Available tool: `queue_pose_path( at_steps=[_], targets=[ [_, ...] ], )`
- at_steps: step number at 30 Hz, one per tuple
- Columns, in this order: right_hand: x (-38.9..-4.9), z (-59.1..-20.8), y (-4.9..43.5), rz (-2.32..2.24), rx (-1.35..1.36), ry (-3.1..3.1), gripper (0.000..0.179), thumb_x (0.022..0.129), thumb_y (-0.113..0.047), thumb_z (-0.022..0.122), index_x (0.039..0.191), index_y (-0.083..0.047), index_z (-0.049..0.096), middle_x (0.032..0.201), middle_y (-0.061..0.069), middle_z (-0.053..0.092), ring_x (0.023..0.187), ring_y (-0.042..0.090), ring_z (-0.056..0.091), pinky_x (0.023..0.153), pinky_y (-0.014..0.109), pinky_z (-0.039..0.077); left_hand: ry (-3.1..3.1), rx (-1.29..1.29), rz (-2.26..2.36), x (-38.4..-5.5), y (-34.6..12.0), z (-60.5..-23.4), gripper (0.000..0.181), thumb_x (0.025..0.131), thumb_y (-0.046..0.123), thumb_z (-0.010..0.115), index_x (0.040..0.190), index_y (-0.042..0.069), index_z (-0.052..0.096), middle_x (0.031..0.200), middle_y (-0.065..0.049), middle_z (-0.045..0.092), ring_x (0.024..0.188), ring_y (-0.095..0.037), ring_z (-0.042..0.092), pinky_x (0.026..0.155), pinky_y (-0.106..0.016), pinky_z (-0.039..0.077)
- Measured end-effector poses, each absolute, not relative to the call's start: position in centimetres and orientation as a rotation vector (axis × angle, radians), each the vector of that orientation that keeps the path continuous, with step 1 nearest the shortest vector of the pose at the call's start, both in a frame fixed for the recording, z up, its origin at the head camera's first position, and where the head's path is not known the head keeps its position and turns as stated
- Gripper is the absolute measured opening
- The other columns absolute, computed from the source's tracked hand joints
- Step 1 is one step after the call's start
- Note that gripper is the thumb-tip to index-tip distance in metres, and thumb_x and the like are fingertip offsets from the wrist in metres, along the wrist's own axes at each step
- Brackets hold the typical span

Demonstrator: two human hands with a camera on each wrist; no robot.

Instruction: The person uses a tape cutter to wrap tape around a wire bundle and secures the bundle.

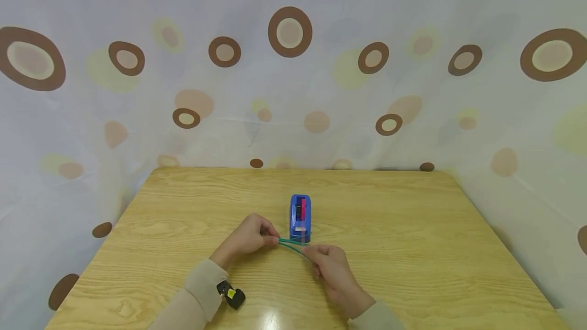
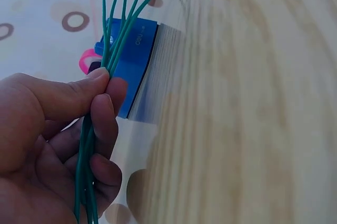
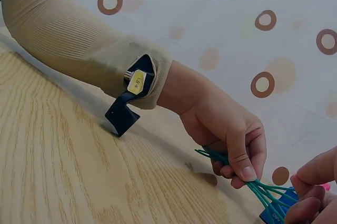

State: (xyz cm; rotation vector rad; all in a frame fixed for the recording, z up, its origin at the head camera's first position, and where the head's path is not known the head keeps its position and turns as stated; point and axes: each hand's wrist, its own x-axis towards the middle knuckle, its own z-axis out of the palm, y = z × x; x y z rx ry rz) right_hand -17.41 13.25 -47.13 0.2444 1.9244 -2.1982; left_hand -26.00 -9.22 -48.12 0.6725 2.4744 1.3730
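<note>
My left hand (image 1: pixel 251 234) pinches a bundle of several thin green wires (image 2: pixel 88 145) between thumb and fingers. Their loose ends fan out past the fingertips, toward my right hand (image 1: pixel 334 273). Just beyond the hands, a blue tape dispenser (image 1: pixel 308 220) with a pink roll core (image 1: pixel 303 209) stands on the table. From its front a see-through strip of tape (image 1: pixel 303 239) stretches to my right thumb and fingertips, which pinch its end. The strip overlaps the wire ends in the head view. In the right wrist view, the right fingertips (image 3: pixel 310 182) are close beside the wires.
The wood-grain table (image 1: pixel 412 228) lies under both hands. A curtain (image 1: pixel 339 90) with brown-ringed dots hangs behind the table and along its sides. On the left sleeve cuff sits a black strapped mount (image 3: pixel 139 82) with a yellow label.
</note>
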Motion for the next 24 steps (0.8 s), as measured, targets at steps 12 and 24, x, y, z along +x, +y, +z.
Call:
queue_pose_path(
  at_steps=[12,24],
  targets=[
    [-17.4,-47.3,13.1,-2.187,0.28,1.948,0.02,0.09,-0.012,0.07,0.086,0.008,0.069,0.056,-0.003,0.048,0.05,0.007,0.042,0.047,0.019,0.034,2.505,0.613,1.371,-25.9,-8.4,-48.3,0.006,0.087,0.012,0.077,0.084,0.006,0.077,0.075,0.005,0.068,0.067,-0.011,0.056,0.061,-0.026,0.048],
    [-17.4,-47.3,13.1,-2.219,0.262,1.887,0.017,0.09,-0.009,0.068,0.08,0.004,0.065,0.064,-0.002,0.054,0.053,0.006,0.048,0.048,0.018,0.036,2.487,0.617,1.425,-25.8,-7.8,-48.6,0.006,0.087,0.007,0.075,0.081,0.01,0.077,0.069,0.003,0.066,0.062,-0.009,0.057,0.055,-0.026,0.046]
  ],
)
